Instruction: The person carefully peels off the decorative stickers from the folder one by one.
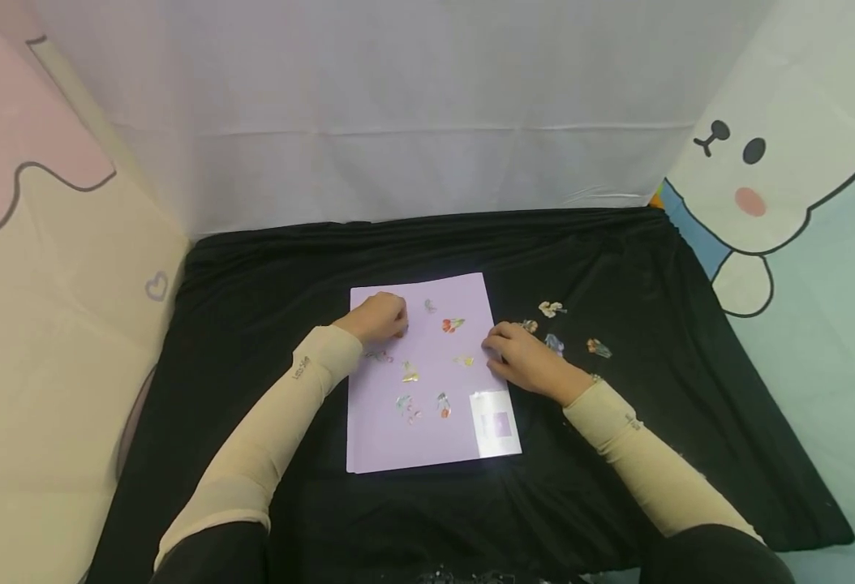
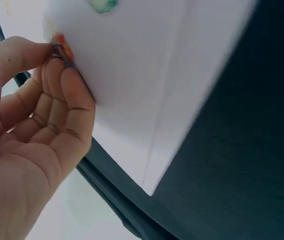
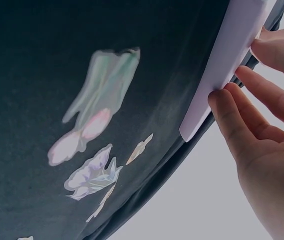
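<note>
A light purple folder (image 1: 427, 438) lies on the black cloth, with several small flower stickers spread over its face, among them a red one (image 1: 453, 325) and a yellow one (image 1: 410, 373). Over the folder's upper left part, my left hand (image 1: 380, 317) pinches a small sticker (image 2: 64, 47) between thumb and curled fingers; orange shows on it, and the rest is hidden by the fingertips. My right hand (image 1: 531, 358) rests its fingertips on the folder's right edge, as the right wrist view also shows, with the fingers fairly straight.
Right of the folder, loose flower stickers lie on the black cloth (image 1: 274, 276), including a white one (image 1: 551, 309), a blue-purple one (image 1: 555, 345) and an orange one (image 1: 599, 348). A whitish label (image 1: 487, 405) covers the folder's lower right corner. A pale curtain (image 1: 427, 162) hangs behind.
</note>
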